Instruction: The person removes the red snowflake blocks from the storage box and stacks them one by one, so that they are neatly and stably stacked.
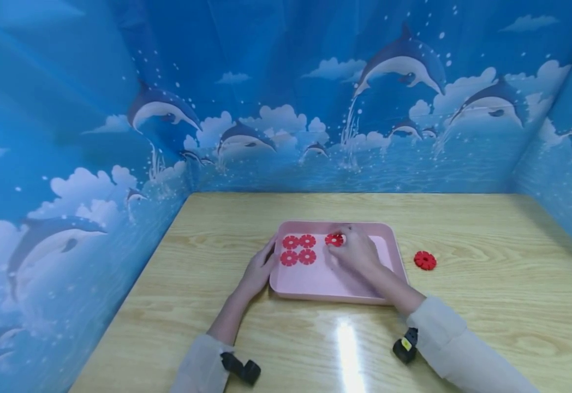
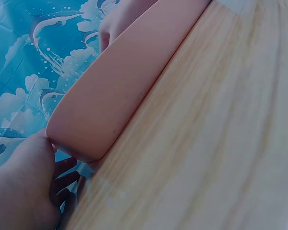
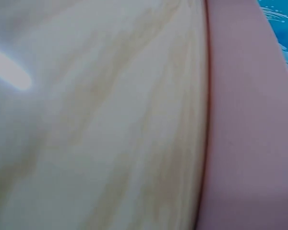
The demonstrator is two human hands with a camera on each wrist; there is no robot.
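Tray (image 1: 310,283) at lower centre contains four red discs (image 1: 310,259), the right hand (image 1: 358,254) pinching a fifth disc (image 1: 331,240), the left hand (image 1: 258,271), grip relaxed, touching the tray's side.

Streaked wood-grain tabletop (image 3: 101,124) toward nine o'clock, white glare (image 3: 10,70) at ten, pink tray (image 3: 252,134) side at three, blue-and-white backdrop (image 3: 284,29) at two

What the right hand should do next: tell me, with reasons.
Probably the right hand should release the red disc it pinches: the disc is within the pink tray, roughly level with the far row of the four similar discs, while another disc lies on the table.
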